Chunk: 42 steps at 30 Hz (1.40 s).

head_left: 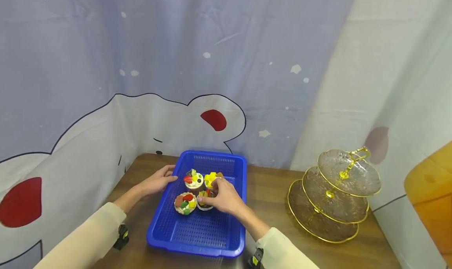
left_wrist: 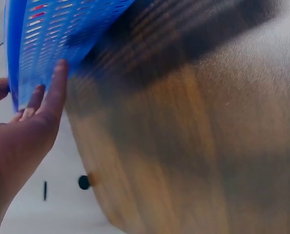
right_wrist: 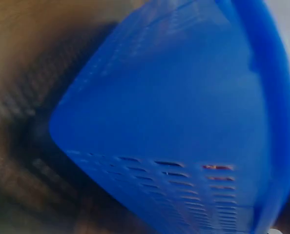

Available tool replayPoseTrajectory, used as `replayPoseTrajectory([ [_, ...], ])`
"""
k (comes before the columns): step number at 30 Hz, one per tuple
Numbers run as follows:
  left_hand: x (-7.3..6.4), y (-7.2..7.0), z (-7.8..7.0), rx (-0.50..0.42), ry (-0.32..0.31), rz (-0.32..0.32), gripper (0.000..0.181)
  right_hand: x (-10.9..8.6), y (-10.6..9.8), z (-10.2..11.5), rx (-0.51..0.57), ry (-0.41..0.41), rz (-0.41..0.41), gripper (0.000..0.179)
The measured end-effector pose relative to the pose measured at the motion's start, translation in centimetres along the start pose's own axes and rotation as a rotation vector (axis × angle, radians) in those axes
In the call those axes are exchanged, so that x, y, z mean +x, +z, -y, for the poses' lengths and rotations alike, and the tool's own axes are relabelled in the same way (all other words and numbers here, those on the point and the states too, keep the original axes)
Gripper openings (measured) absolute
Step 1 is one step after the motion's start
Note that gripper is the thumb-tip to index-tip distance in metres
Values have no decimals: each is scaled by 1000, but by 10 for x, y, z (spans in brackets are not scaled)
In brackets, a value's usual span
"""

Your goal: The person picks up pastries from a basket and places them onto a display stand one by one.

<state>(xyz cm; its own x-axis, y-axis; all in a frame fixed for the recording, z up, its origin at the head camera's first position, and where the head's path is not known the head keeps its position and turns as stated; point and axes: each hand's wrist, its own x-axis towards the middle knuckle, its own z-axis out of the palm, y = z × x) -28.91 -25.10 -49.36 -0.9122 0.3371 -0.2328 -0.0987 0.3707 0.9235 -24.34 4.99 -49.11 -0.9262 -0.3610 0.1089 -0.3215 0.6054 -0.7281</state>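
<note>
My left hand (head_left: 160, 180) holds the left side of a blue plastic basket (head_left: 226, 250). In the left wrist view its thumb reaches the rim and its fingers (left_wrist: 60, 78) lie along the outer wall. Inside the basket, my right hand (head_left: 226, 196) pinches a fruit-topped cupcake (head_left: 205, 207), partly hidden behind the thumb and fingers. Around it sit a fruit tart (head_left: 185, 203), a cream cupcake (head_left: 193, 181) with red slices, and a yellow-topped cupcake (head_left: 210, 178) by the fingertips. Only the basket's outer wall (right_wrist: 159, 107) fills the right wrist view; the hand is out of sight there.
A three-tier glass cake stand (head_left: 330, 194) with gold rims and a gold handle stands to the right on the wooden table (head_left: 272, 206). Printed cloth (head_left: 275, 84) hangs behind the table. An orange shape (head_left: 432, 194) is at the right edge.
</note>
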Motion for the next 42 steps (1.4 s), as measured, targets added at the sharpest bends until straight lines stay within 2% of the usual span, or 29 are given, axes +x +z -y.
replayPoseTrajectory([
  [4, 0, -3, 7, -66, 3, 33, 65, -2, 5, -3, -40, 10, 2, 52],
  [10, 2, -1, 13, -126, 5, 54, 72, -4, 6, -8, -110, 8, -17, 49],
  [22, 1, 1, 17, -145, 8, 40, 73, 3, 14, -10, -161, 15, 51, 51],
  [32, 1, 1, 20, -172, 10, 50, 73, 6, 22, -9, -149, 64, 120, 56],
  [39, -1, -1, 24, -189, -22, 27, 71, 13, 26, -9, -224, 44, 135, 55],
  [42, 1, -2, 24, -191, -14, 34, 71, 13, 24, -8, -241, 41, 136, 54],
])
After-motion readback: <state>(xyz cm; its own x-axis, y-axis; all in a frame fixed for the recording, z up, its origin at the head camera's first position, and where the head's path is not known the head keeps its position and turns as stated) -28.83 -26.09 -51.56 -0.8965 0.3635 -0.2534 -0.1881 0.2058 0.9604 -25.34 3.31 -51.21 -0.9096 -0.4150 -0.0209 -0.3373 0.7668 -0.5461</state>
